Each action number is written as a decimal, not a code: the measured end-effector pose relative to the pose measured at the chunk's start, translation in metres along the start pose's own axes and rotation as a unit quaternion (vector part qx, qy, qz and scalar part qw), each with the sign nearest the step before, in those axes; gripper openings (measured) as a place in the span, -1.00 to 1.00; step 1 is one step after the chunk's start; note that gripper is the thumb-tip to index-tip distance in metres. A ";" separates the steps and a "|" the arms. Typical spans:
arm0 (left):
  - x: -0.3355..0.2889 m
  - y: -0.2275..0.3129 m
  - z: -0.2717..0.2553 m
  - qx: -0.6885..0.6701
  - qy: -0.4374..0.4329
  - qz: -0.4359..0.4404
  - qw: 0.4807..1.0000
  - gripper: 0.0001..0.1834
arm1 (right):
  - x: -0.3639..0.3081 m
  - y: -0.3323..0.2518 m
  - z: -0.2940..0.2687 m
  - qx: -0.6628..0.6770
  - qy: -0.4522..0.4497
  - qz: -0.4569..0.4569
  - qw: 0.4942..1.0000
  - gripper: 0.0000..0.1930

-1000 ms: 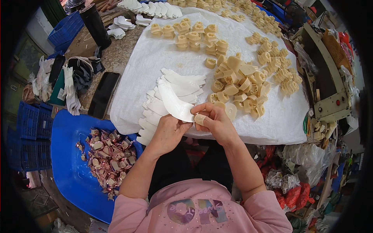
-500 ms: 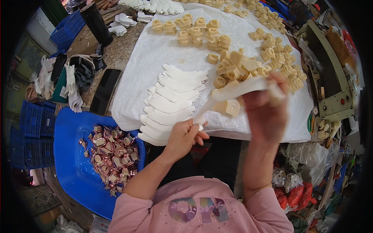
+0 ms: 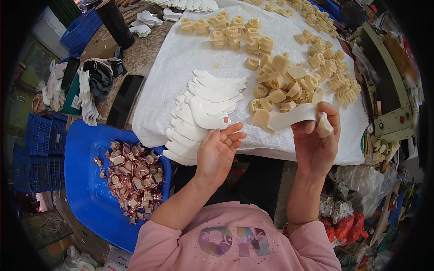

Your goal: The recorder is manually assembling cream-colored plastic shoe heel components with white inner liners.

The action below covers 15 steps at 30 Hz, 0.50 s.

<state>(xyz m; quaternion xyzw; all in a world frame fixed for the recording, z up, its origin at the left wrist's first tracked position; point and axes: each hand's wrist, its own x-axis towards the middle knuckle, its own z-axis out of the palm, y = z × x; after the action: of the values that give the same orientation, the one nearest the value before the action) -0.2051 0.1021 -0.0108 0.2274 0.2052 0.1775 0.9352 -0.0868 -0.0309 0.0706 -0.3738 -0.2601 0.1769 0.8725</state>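
Observation:
My left hand [image 3: 219, 151] is turned palm up, its fingers loosely spread. A curved white strip [image 3: 205, 116] lies over a fanned stack of similar strips [image 3: 183, 140] and reaches my left fingertips; no firm grip on it shows. My right hand [image 3: 318, 144] pinches a second white strip [image 3: 291, 117] by one end, together with a small cream-coloured piece [image 3: 324, 126] at the fingers. The strip's other end hangs by a heap of cream plastic pieces [image 3: 280, 79]. Some of my right fingers are hidden behind the strip.
A white cloth [image 3: 174, 63] covers the table, with more cream pieces in rows [image 3: 230, 34]. A blue tub [image 3: 86, 180] of shiny pinkish metallic parts [image 3: 135, 180] stands at the left, near a black phone [image 3: 125, 101]. A pale green machine frame [image 3: 389, 108] borders the right.
The strip stretched between both hands is now only in my right hand, which has lowered. My left hand has turned palm up, and a curved strip now lies raised over the stack.

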 end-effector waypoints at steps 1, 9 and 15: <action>-0.001 -0.001 0.001 -0.040 -0.003 -0.034 0.999 -0.58 | -0.002 0.003 -0.004 0.001 0.002 0.001 1.000 -0.75; -0.010 -0.017 -0.023 0.052 -0.268 -0.157 0.949 -0.41 | -0.042 0.014 -0.021 -0.051 -0.024 0.107 0.993 -0.81; -0.015 -0.011 0.004 0.155 -0.017 -0.105 0.982 -0.54 | -0.055 0.019 -0.041 -0.202 -0.083 0.210 0.953 -0.83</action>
<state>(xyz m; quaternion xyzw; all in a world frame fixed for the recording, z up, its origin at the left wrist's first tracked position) -0.2135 0.0851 -0.0080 0.3497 0.2371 0.0405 0.9055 -0.1087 -0.0693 0.0149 -0.5724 -0.2770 0.3304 0.6975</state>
